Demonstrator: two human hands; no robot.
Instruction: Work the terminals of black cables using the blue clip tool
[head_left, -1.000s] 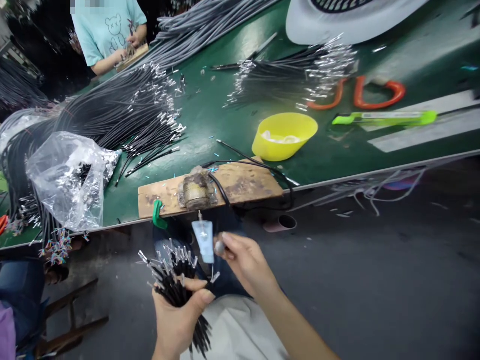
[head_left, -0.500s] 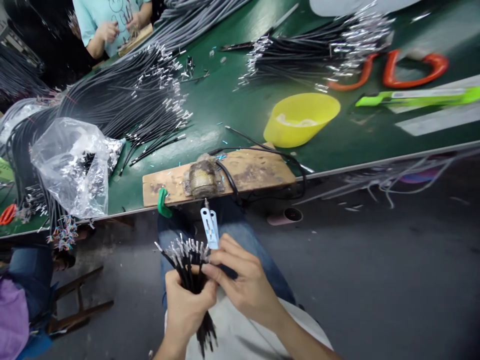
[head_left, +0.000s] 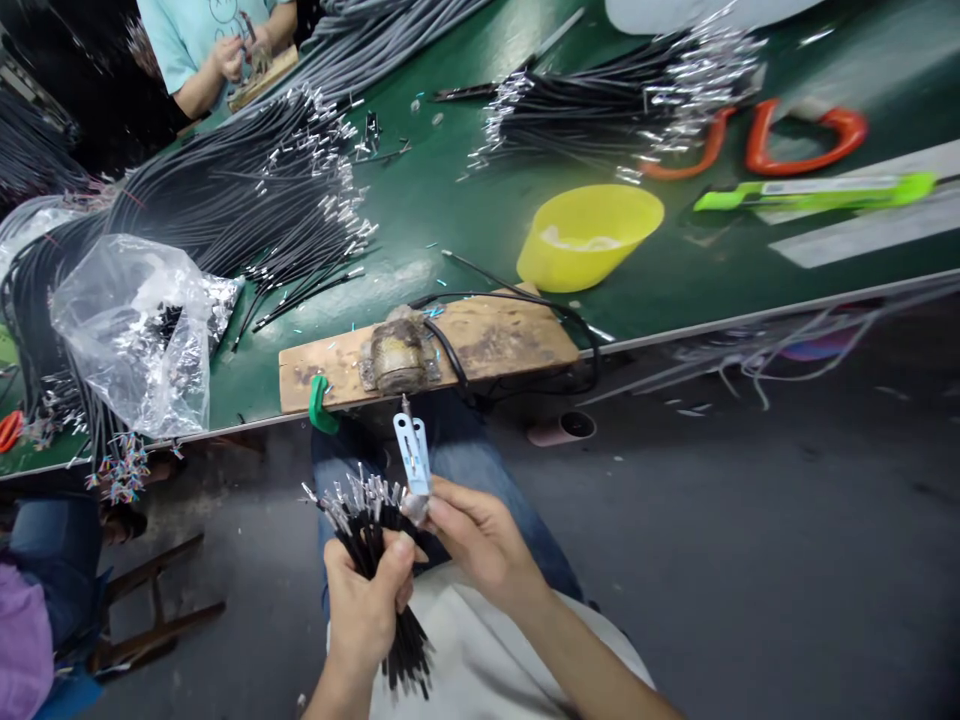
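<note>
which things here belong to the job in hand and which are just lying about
In the job:
black cable bundle, gripped by the left hand
blue clip, at the right hand

Apparently lying about:
yellow cup
orange handles
lime-green tool

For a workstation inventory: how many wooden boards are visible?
2: near board on the green table; far board by a co-worker. More may be hidden.

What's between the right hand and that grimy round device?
A pale blue clip-like piece and, above it, a thin metal shaft, as the head view shows.
</note>
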